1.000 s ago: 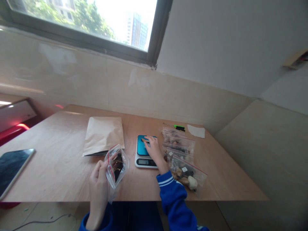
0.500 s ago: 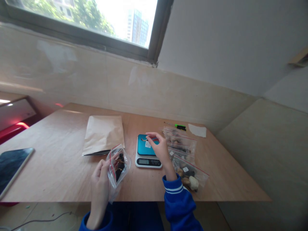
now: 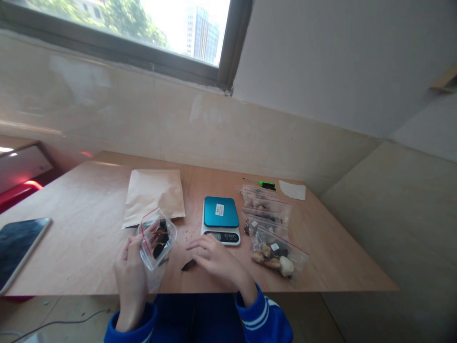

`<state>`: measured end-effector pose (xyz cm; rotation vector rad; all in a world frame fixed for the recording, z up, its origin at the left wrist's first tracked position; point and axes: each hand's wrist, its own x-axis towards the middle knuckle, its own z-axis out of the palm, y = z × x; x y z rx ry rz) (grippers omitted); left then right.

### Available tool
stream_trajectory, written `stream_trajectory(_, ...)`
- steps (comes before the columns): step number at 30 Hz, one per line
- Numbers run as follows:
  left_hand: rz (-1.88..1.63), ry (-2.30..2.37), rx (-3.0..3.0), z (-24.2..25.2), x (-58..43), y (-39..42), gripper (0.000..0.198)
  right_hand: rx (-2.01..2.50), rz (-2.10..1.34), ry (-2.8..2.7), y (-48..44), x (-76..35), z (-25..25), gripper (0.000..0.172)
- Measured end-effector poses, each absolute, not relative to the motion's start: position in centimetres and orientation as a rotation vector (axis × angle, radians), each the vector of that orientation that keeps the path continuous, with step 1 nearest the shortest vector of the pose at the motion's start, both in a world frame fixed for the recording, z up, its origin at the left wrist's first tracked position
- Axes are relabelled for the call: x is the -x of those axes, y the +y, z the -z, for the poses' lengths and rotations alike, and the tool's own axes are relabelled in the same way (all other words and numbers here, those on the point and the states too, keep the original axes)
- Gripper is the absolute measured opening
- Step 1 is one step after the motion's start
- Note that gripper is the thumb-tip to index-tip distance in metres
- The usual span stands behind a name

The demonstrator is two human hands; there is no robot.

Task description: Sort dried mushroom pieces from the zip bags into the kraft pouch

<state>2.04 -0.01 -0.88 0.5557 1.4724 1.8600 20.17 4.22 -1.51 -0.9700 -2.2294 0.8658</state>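
My left hand [image 3: 132, 269] is closed on a clear zip bag [image 3: 166, 243] with a red seal line. The bag's mouth gapes, and dark caps with pale stems, apparently dried mushrooms [image 3: 160, 238], show inside. To the right of it, low over the table, is my right hand [image 3: 216, 255], palm down. A dark, pointed piece of dried mushroom [image 3: 188, 265] sticks out from beneath its thumb; the grip itself is mostly hidden. Just beyond that hand stands a kitchen scale [image 3: 221, 212] with a blue plate, its display partly covered by my fingers. Nothing lies on the plate.
Several zip bags of dried mushrooms [image 3: 280, 259] lie right of the scale. A green-handled screwdriver [image 3: 267, 185] and a white paper scrap [image 3: 293, 189] are behind them. A kraft paper bag [image 3: 155, 193] lies back left, a tablet [image 3: 23, 247] at the left edge. Small crumbs dot the table.
My right hand has come off the scale plate toward me and left, bringing the mushroom piece. My left hand and its bag have shifted slightly left.
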Motion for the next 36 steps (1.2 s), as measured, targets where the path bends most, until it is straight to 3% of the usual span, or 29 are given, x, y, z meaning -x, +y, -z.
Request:
stream_trajectory(8,-1.843,1.317,-0.448,0.5,-1.7,0.0,0.015,1.073,-0.604,-2.426,3.1,-19.5,3.9,0.022)
stream_trajectory(16,-1.685,1.244,-0.592,-0.2,-2.6,-0.3,0.018,0.942,-0.619,-1.816,3.9,-19.0,-3.6,0.013)
stream_trajectory(20,-1.645,1.249,-0.602,-1.5,-3.4,-0.5,0.023,0.770,-0.692,-1.926,3.2,-18.5,-5.4,0.021)
stream_trajectory(28,-1.583,1.128,-0.623,-1.8,-3.7,-0.6,0.023,0.990,-0.782,-1.644,2.9,-20.8,-2.5,0.024)
stream_trajectory(36,-1.546,1.062,-0.611,-1.6,-4.5,-0.3,0.024,1.007,-0.839,-1.715,0.5,-20.2,-1.1,0.021)
